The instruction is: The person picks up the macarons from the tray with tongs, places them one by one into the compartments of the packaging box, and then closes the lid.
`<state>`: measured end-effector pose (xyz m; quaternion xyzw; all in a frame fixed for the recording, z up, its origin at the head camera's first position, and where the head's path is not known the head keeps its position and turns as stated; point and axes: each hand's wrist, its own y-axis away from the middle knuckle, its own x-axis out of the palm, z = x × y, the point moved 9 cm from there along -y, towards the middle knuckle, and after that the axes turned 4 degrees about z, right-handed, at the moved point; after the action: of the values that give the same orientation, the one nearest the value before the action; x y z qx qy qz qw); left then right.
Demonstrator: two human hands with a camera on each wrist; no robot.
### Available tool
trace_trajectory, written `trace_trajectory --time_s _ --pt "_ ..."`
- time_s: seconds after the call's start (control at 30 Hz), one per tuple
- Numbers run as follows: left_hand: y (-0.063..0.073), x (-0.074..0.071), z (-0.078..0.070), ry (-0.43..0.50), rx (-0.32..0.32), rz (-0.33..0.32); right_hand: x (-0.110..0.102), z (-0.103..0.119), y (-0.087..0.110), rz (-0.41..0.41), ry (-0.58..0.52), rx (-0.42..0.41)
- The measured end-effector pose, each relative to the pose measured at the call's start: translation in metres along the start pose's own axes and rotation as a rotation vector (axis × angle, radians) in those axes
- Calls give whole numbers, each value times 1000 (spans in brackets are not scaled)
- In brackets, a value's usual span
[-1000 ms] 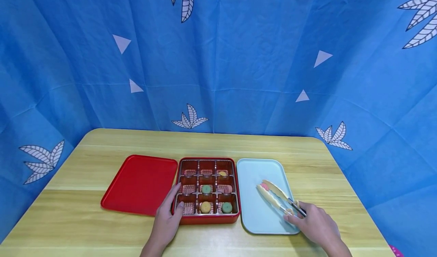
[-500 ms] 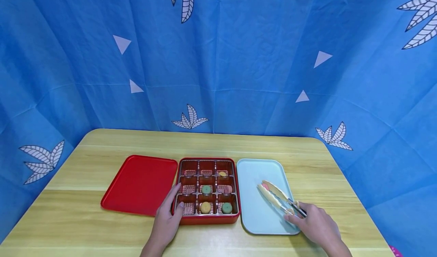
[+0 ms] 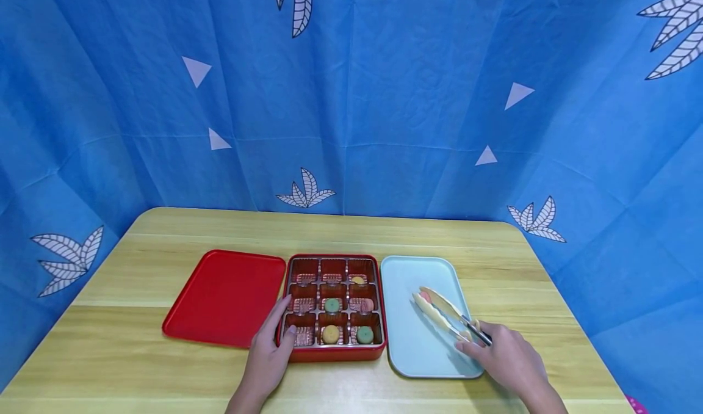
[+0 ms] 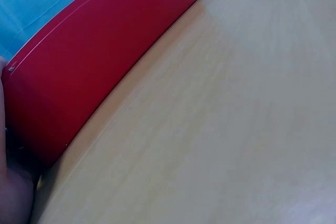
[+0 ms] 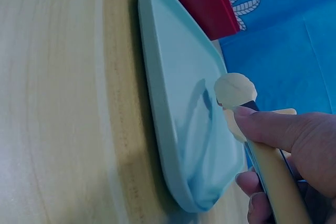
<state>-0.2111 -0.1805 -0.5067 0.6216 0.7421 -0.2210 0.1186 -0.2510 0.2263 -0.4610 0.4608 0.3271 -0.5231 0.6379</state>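
My right hand (image 3: 508, 353) grips cream-tipped metal tongs (image 3: 447, 305) over the pale blue tray (image 3: 412, 359). A pink macaron (image 3: 425, 295) sits between the tong tips, and their shadow falls on the tray below. In the right wrist view, my thumb (image 5: 268, 127) presses the tongs' handle; the macaron is hidden there behind a cream tip. My left hand (image 3: 268, 356) rests with extended fingers against the left front corner of a red box (image 3: 335, 354), thumb at its rim. In the box, a divided insert holds yellow (image 3: 331, 334), green (image 3: 365, 334) and pink (image 3: 366, 305) macarons.
A red tray-like lid (image 3: 227, 295) lies flat to the left of the box. The blue tray stands close along the box's right side. A blue patterned curtain (image 3: 351, 96) hangs behind the wooden table (image 3: 329, 231).
The tongs have closed a little around the pink macaron and their tips have risen slightly, with the shadow now set apart on the tray. My left hand and the box stay in place.
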Motion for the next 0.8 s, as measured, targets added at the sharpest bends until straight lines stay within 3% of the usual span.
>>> trace_trajectory --time_s 0.43,0.8 --pt "0 0 3 -3 -1 2 -9 18 -5 -28 -6 -33" --pt "-1 0 1 1 -2 -2 -19 39 -11 -70 6 -116"
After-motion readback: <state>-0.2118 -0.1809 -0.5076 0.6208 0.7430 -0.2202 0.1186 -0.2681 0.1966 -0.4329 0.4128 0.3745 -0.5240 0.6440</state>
